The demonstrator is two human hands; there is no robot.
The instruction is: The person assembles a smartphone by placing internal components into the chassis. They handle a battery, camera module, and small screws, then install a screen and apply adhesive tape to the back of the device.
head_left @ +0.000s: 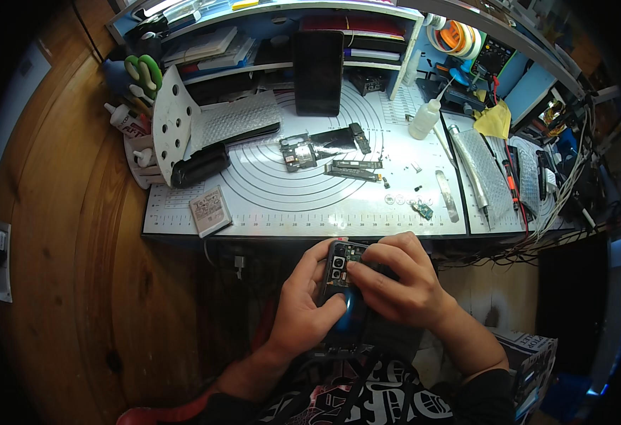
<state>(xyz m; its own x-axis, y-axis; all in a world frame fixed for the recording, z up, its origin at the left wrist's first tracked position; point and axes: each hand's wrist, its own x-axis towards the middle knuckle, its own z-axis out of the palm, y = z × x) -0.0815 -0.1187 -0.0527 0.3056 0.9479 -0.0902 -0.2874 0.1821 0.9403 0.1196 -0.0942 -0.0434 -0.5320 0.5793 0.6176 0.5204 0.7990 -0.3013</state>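
Note:
An opened smartphone point(351, 320) is held close to my body, just off the near edge of the desk. Its back is off at the top, so the circuit board and two round camera modules point(337, 268) show. My left hand point(298, 306) wraps round its left side, thumb lying across the dark lower part. Beside the camera modules, the bent fingertips of my right hand point(408, 285) press together at the board. Whatever sits between those fingertips is hidden.
On the white desk mat point(268, 205) lie phone parts point(300, 153), narrow strips point(354, 170) and a small green board point(421, 210). A boxy pale device point(210, 210) stands near the front edge. Behind are an upright dark tablet point(318, 73) and a squeeze bottle point(424, 120); cables point(569, 185) hang at right.

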